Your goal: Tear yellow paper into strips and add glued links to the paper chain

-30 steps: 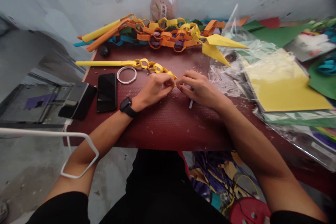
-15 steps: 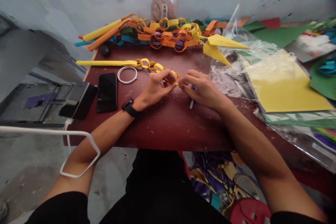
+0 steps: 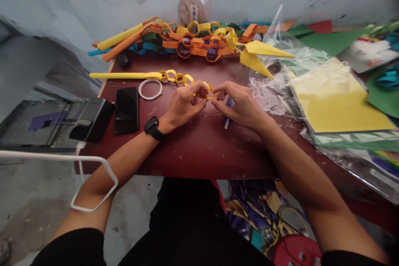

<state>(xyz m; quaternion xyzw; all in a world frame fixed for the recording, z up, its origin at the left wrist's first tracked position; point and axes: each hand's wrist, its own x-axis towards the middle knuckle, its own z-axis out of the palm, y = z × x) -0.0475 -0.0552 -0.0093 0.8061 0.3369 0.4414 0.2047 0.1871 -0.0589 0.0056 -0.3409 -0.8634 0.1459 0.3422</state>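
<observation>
A yellow paper chain [image 3: 174, 77] lies across the dark red table [image 3: 199, 145], ending in a long flat yellow strip at the left. Its last link [image 3: 208, 92] is curled into a loop between my two hands. My left hand [image 3: 183, 104], with a black watch on the wrist, pinches the loop's left side. My right hand [image 3: 240, 104] pinches its right side, fingers closed. A small white and blue stick [image 3: 228, 116] lies half hidden under my right hand.
A roll of clear tape [image 3: 150, 89], a black phone [image 3: 126, 109] and a dark box [image 3: 92, 118] lie to the left. A heap of orange and yellow chains [image 3: 199, 39] and a bottle [image 3: 193, 2] stand at the back. Coloured paper in plastic sleeves [image 3: 336, 104] fills the right.
The flat strip end held between my fingers has been bent up into a round loop. Both hands have lifted slightly and moved a little towards the back.
</observation>
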